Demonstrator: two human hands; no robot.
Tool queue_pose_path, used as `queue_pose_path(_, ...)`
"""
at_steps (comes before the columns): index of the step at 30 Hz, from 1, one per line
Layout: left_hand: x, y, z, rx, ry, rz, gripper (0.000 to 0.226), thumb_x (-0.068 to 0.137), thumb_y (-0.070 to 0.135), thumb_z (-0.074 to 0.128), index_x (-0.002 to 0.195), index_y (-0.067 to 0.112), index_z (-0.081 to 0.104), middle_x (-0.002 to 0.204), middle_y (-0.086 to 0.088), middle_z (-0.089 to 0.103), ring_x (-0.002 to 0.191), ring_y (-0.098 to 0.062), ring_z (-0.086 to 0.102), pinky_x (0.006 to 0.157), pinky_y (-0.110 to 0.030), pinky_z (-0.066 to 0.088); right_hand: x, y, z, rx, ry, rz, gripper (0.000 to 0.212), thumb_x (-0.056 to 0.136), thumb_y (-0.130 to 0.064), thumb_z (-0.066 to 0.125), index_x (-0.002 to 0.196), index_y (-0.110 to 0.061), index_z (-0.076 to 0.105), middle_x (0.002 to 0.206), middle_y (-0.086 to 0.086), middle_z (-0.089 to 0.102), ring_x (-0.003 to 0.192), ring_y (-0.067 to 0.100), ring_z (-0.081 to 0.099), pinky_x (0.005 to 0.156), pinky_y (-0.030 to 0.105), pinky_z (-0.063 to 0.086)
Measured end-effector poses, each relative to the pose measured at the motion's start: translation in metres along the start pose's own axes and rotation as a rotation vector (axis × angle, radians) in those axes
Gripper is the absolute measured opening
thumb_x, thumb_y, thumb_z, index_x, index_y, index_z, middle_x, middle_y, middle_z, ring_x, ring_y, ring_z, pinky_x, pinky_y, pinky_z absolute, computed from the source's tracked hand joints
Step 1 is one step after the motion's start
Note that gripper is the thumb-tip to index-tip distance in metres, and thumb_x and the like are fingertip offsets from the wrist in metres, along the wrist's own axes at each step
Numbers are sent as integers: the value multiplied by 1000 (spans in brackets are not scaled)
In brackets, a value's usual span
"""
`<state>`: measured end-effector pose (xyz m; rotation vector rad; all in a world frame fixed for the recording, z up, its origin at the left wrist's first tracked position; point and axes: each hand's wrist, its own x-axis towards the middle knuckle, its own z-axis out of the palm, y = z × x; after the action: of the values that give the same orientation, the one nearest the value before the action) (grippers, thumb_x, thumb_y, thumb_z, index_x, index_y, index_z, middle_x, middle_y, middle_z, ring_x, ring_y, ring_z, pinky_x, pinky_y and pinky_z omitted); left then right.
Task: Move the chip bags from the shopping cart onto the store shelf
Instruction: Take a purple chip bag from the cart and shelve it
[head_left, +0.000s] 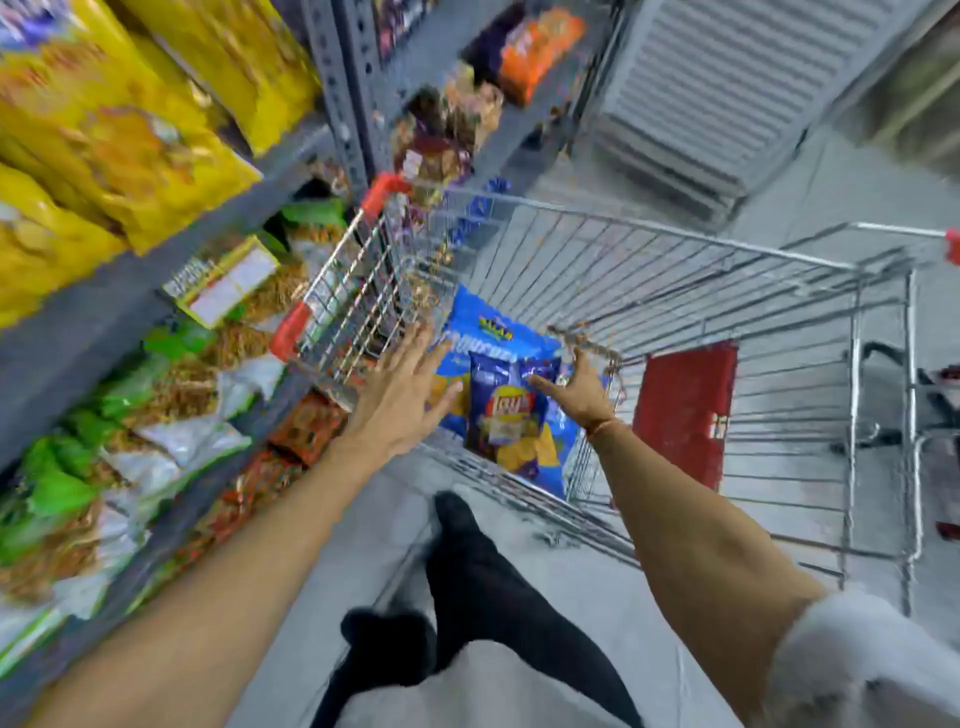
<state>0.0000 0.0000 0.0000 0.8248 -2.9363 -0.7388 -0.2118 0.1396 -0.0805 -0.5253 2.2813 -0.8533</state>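
Note:
A wire shopping cart (675, 260) with red corner guards stands beside the store shelf (104, 312). In its near-left corner lies a dark blue Lay's chip bag (506, 410) on top of a larger light blue chip bag (483, 322). My left hand (405, 395) reaches over the cart's left rim with fingers spread, just left of the Lay's bag and holding nothing. My right hand (579, 389) reaches in from the right, fingers apart, its fingertips at the top right edge of the Lay's bag. Neither hand grips a bag.
The shelf on the left holds yellow chip bags (119, 135) above, green and silver bags (78, 467) lower down, and a shelf label (228, 280). A red child-seat flap (685, 410) is inside the cart. My dark-trousered legs (467, 597) stand on grey floor.

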Motion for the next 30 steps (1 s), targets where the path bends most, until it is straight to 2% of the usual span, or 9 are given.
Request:
queue_pose_path(4,-7,-2,21,0,-67,-23,51,89,38,42,123,4,57,139,-19,51,134,-29,41,112,-38,25,6,33,14,35,-181,239,74,78,-9,75,137,7,32,127,27,53,111,35,57,104,45,42)
queue_pose_path(6,-5,-3,26,12,-63,-46,50,88,42,38,114,8,64,125,-14,64,122,-26,54,104,-37,34,7,47,25,119,-258,311,63,80,2,70,132,13,36,114,31,60,84,26,61,95,41,51)
queue_pose_path(7,-3,-4,26,22,-63,-57,50,89,45,36,112,11,65,119,-12,68,115,-26,59,100,-38,38,8,52,30,157,-300,331,60,80,3,69,132,11,39,111,24,63,81,22,61,88,35,54)
queue_pose_path(10,0,-7,27,66,-32,-53,50,91,47,34,109,14,66,108,-9,72,97,-26,67,92,-39,44,15,59,45,212,-320,336,46,76,4,73,118,2,55,91,1,70,77,11,65,72,28,54)
queue_pose_path(14,-3,-8,33,56,9,-48,49,91,44,34,104,13,69,99,-10,75,88,-26,69,89,-39,45,21,61,63,238,-396,321,44,71,-5,80,112,-1,63,106,12,68,93,24,64,84,38,54)
queue_pose_path(18,-3,-7,34,57,8,-58,51,91,43,31,105,14,69,99,-8,75,89,-24,70,92,-38,44,28,57,67,261,-397,315,47,69,-11,82,113,-4,65,115,14,68,100,25,65,87,37,53)
queue_pose_path(23,-3,-7,33,54,14,-54,55,91,44,25,101,14,70,94,-6,76,82,-22,69,91,-39,47,25,44,53,316,-311,254,26,68,-12,83,90,-15,69,91,-1,71,77,10,66,53,11,51)
queue_pose_path(26,-4,-6,31,66,11,-70,50,91,45,31,100,16,70,88,-6,76,78,-24,69,87,-38,47,21,29,41,398,-211,212,22,67,-16,84,79,-20,67,80,-12,72,75,9,68,62,19,57)
queue_pose_path(30,0,-6,15,4,-122,-124,46,90,54,40,109,21,66,95,-11,74,89,-29,67,83,-40,52,19,-13,20,438,-119,47,25,64,-21,86,83,-22,70,90,-5,75,87,18,71,84,39,56)
